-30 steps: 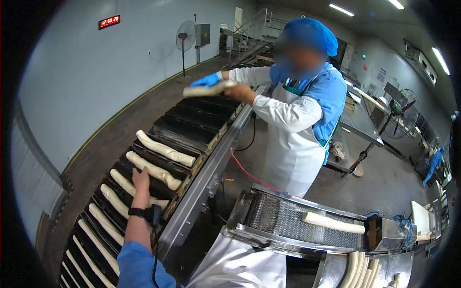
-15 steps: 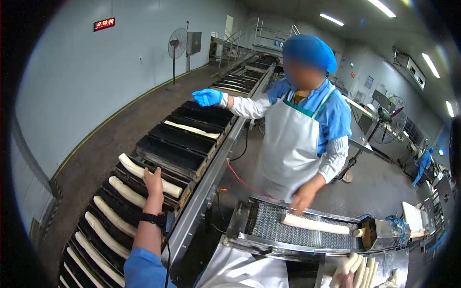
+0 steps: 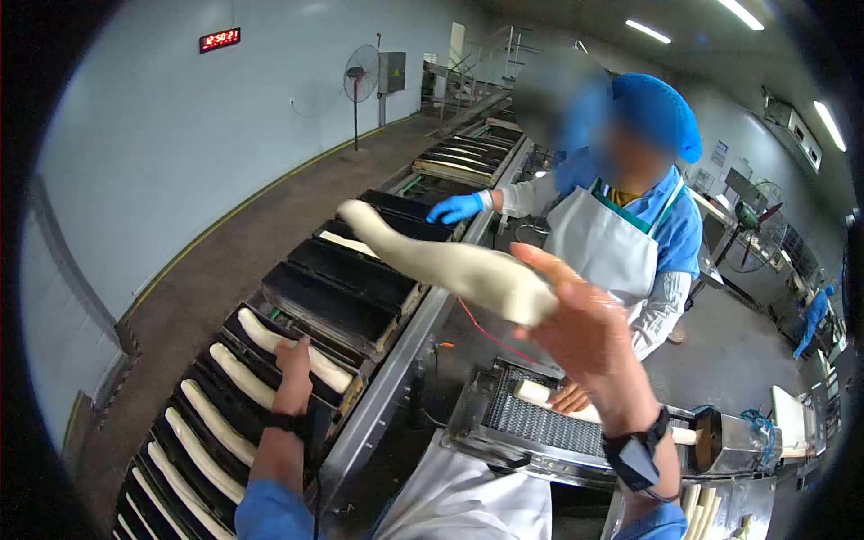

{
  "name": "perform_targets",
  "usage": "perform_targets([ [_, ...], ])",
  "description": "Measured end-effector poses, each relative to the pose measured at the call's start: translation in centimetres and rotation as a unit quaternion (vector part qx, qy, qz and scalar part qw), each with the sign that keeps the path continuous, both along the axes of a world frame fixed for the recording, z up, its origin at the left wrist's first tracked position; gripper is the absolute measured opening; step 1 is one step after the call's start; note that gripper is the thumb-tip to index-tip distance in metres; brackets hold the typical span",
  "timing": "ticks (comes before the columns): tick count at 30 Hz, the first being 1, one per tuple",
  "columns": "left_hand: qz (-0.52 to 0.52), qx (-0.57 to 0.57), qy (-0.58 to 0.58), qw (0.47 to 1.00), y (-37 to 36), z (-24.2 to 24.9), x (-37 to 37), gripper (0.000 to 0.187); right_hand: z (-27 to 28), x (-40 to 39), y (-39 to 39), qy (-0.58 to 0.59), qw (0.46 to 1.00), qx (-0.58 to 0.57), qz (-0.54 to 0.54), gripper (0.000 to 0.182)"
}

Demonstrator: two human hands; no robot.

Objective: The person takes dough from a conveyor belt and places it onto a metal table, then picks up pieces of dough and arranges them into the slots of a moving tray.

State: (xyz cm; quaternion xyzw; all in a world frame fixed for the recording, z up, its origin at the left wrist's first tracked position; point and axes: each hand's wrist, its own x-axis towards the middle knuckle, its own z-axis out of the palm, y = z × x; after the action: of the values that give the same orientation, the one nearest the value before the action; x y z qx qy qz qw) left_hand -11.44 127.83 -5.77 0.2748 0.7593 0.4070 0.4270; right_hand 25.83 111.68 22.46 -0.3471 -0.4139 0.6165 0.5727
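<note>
My right hand (image 3: pixel 585 319) is raised in front of me, fingers wrapped round one end of a long, pale dough roll (image 3: pixel 441 265). The roll hangs in the air, bent and slightly blurred, pointing left over the trays. Down at the left, my left hand (image 3: pixel 292 364) is closed over another dough roll (image 3: pixel 259 330), which lies in a black baking tray (image 3: pixel 236 335); its fingertips are partly hidden. Nearer to me, several more dough rolls (image 3: pixel 216 418) lie one per groove in the black trays.
A co-worker's blue-gloved hand (image 3: pixel 457 208) is over the far trays, and their bare hand (image 3: pixel 571 398) touches dough on a mesh conveyor (image 3: pixel 508 416). A metal rail (image 3: pixel 378 405) edges the tray line. More dough rolls (image 3: pixel 702 508) lie at lower right.
My right hand has risen from the dough at lower right, bringing a roll up and across. My left hand stays at its roll. The co-worker's gloved hand has come down towards the trays.
</note>
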Motion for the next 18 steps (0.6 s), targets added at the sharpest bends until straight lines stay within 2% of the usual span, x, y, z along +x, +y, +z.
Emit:
perform_targets([
  [1,-0.004,0.024,-0.017,1.000,-0.3,0.0,-0.3,0.064,-1.5,-0.2,1.6,0.019,0.999,0.008,0.032,0.071],
  [2,0.019,0.044,0.013,0.999,-0.8,0.1,-0.3,0.056,-2.5,-0.2,2.0,0.024,0.998,0.018,0.061,0.073],
  [3,0.020,0.043,0.016,0.999,-1.3,0.0,-0.1,0.056,-3.2,-0.1,1.6,0.016,0.998,0.014,0.051,0.073],
  [4,0.001,0.176,0.104,0.979,-2.3,1.0,0.8,0.058,-3.9,0.5,1.1,0.008,0.999,0.016,0.051,0.072],
  [5,-0.019,0.302,0.190,0.934,-4.0,2.3,2.1,0.059,-4.8,1.6,0.1,0.001,0.999,0.015,0.050,0.071],
  [6,-0.026,0.295,0.096,0.950,-4.3,5.5,3.9,0.062,-5.9,2.4,-1.1,0.002,0.999,0.010,0.049,0.071],
  [7,-0.058,0.305,0.038,0.950,-2.7,3.7,3.7,0.061,-6.9,3.6,-2.4,-0.042,0.999,-0.012,-0.008,0.071],
  [9,-0.086,0.224,0.055,0.969,-2.1,7.0,6.7,0.061,-9.1,6.8,-5.7,-0.089,0.990,-0.049,-0.097,0.067],
  [10,-0.092,0.213,0.066,0.970,-0.2,4.6,6.8,0.063,-10.6,8.8,-7.8,-0.091,0.986,-0.063,-0.128,0.063],
  [12,-0.102,0.167,0.128,0.972,2.3,1.1,6.9,0.070,-14.7,14.2,-13.7,-0.190,0.931,-0.133,-0.280,0.054],
  [13,-0.108,0.142,0.169,0.969,3.6,-0.3,6.5,0.072,-17.3,17.7,-17.5,-0.257,0.880,-0.190,-0.351,0.052],
  [14,-0.106,0.120,0.242,0.957,4.4,-1.3,5.8,0.077,-20.4,21.9,-22.6,-0.298,0.853,-0.211,-0.373,0.057],
  [15,-0.103,0.117,0.211,0.965,6.5,-4.1,4.1,0.077,-25.8,27.7,-29.5,-0.479,0.750,-0.223,-0.399,0.061],
  [16,-0.102,0.042,0.263,0.958,6.0,-2.0,4.2,0.077,-27.5,29.4,-35.8,-0.655,0.589,-0.228,-0.415,0.062],
  [17,-0.078,0.029,0.279,0.957,6.3,-2.4,3.4,0.080,-26.1,27.9,-40.3,-0.730,0.475,-0.285,-0.400,0.064],
  [18,-0.068,0.013,0.280,0.957,7.0,-3.2,2.4,0.079,-27.7,28.1,-45.8,-0.734,0.369,-0.385,-0.420,0.068],
])
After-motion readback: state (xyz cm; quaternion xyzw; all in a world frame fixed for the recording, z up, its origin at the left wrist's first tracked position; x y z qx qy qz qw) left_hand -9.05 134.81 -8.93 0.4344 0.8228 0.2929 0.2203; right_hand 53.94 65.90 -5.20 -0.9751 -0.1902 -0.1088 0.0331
